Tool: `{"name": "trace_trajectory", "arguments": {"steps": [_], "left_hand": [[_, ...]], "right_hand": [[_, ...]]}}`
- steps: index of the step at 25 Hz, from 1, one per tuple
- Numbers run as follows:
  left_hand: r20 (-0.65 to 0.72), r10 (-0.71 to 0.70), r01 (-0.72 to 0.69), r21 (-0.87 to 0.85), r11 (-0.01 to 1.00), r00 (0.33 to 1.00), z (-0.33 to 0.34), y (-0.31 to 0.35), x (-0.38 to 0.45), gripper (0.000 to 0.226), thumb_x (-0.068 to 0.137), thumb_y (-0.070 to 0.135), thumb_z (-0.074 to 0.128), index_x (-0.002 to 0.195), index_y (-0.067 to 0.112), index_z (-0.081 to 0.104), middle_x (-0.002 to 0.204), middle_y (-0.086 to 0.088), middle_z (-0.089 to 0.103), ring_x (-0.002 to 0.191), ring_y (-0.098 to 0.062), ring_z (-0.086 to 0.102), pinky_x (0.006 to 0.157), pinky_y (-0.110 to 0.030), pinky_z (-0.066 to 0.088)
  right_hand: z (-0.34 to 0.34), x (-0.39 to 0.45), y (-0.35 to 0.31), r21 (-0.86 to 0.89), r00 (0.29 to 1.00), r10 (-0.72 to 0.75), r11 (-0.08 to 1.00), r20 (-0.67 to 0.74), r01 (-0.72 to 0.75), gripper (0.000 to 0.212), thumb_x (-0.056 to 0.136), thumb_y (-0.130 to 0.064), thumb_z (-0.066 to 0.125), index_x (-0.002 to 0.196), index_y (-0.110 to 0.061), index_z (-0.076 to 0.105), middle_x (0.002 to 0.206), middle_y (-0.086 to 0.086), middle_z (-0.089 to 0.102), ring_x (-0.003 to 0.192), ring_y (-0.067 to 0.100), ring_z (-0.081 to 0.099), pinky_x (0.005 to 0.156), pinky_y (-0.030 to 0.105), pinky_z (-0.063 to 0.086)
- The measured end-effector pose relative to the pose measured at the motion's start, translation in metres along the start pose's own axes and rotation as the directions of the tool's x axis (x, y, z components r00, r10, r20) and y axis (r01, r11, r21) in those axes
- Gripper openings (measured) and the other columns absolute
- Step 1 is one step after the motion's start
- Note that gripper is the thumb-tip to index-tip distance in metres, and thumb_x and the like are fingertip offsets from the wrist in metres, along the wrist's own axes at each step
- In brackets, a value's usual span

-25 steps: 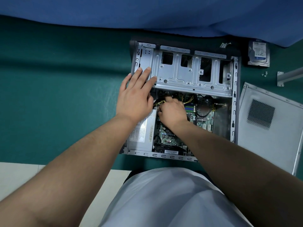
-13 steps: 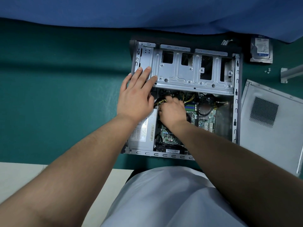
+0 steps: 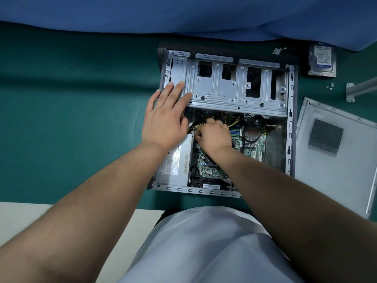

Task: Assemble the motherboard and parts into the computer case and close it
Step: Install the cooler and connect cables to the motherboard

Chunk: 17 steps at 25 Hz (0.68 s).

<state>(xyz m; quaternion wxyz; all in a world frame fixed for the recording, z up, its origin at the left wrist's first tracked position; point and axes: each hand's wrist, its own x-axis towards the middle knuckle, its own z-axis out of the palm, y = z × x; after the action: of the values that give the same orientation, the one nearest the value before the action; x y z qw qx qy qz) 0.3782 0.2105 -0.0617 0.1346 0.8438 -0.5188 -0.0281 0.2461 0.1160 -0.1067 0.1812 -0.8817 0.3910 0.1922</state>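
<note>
1. The computer case (image 3: 224,184) lies open on its side near the middle of the green counter (image 3: 71,119), toward the far edge, with the motherboard (image 3: 208,166) already seated inside and the power supply (image 3: 175,162) along the case's left wall

2. The left hand (image 3: 165,121) lies flat, fingers straight, on the left end of the drive cage (image 3: 234,86); its grip is wide and holds nothing, and it seems to steady the case

3. The right hand (image 3: 214,135) is curled down among the yellow and black cables (image 3: 195,126) above the board; its grip is narrow and looks pinched on a plug, though the fingertips are hidden and I cannot tell exactly what they hold

4. The step in hand is likely plugging a power lead into the board: line the plug up square with its socket, press straight down, and keep the left hand braced so the case does not slide

5. Route loose wires away from the board's middle before closing

6. The side panel (image 3: 334,152) waits on the counter just right of the case; the hard drive (image 3: 322,60), bracket (image 3: 361,88) and screws (image 3: 330,86) sit near the far right corner, not yet fitted
</note>
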Motion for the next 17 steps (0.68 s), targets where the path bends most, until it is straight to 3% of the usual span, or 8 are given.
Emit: {"name": "trace_trajectory", "arguments": {"steps": [8,11,13,17], "left_hand": [[0.01,0.0,0.0,-0.003,1.0,1.0,-0.002,0.001,0.0,0.059,0.088,0.024,0.052,0.146,0.029,0.05,0.165,0.003,0.033,0.154,-0.02,0.023,0.127,-0.039,0.009],[0.012,0.004,-0.004,-0.002,1.0,1.0,-0.002,0.002,-0.001,0.058,0.088,0.025,0.051,0.146,0.029,0.049,0.165,0.003,0.032,0.155,-0.02,0.022,0.127,-0.038,0.007],[0.015,0.006,-0.006,0.003,1.0,1.0,-0.002,0.001,-0.001,0.058,0.088,0.025,0.05,0.146,0.029,0.049,0.165,0.003,0.032,0.155,-0.02,0.022,0.127,-0.038,0.007],[0.013,0.005,-0.005,0.0,1.0,1.0,-0.001,0.001,-0.001,0.057,0.089,0.026,0.05,0.146,0.03,0.048,0.165,0.004,0.032,0.154,-0.02,0.022,0.127,-0.039,0.008]], "right_hand": [[0.001,0.0,0.001,-0.071,0.999,-0.052,0.996,0.013,0.053,0.023,0.095,-0.025,0.062,0.116,-0.031,0.069,0.121,0.005,0.056,0.119,0.032,0.051,0.102,0.042,0.038],[-0.007,-0.006,0.014,0.077,0.991,-0.121,0.99,0.057,0.116,0.03,0.099,-0.037,0.06,0.128,-0.029,0.065,0.126,0.008,0.052,0.119,0.032,0.052,0.105,0.041,0.042],[-0.011,-0.017,0.026,0.189,0.986,-0.166,0.968,-0.009,0.164,0.036,0.101,-0.033,0.059,0.136,-0.026,0.061,0.136,0.007,0.049,0.124,0.031,0.051,0.107,0.042,0.045],[-0.011,-0.044,0.041,-0.093,0.924,-0.317,0.948,-0.215,0.303,0.047,0.1,-0.025,0.057,0.146,-0.015,0.054,0.148,0.007,0.048,0.135,0.03,0.045,0.112,0.048,0.041]]}}
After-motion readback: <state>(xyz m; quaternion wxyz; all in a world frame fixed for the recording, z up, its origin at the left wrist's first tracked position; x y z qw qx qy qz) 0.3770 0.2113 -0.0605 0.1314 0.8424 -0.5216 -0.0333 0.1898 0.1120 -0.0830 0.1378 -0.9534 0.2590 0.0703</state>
